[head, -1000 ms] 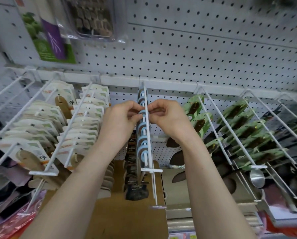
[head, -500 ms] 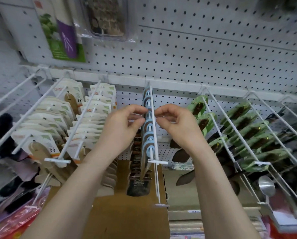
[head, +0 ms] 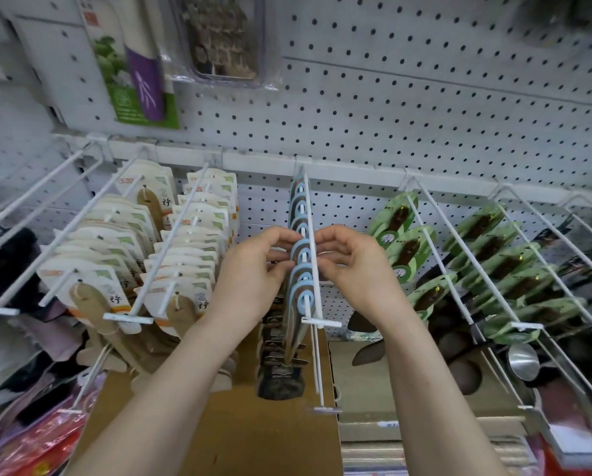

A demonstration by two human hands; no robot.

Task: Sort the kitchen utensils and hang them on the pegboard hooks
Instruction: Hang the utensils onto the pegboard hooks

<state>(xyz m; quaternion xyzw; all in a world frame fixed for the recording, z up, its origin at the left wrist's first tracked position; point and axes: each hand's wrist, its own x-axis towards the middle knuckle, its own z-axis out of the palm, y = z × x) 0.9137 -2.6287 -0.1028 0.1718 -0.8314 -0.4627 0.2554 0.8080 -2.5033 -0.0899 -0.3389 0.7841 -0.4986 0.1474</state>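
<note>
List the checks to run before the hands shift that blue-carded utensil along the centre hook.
1. Left hand pinches the blue-carded utensil by its card: ok.
2. Right hand pinches the same card from the other side: ok.
3. Card threaded on the centre hook: ok, it sits in line with the others.
4. Room along the hook toward the pegboard: ok, gaps show between cards.
5. Right hand apart from the green-carded utensils: ok.
6. Utensil's lower end free above the cardboard box: cannot tell, other packs hide it.
</note>
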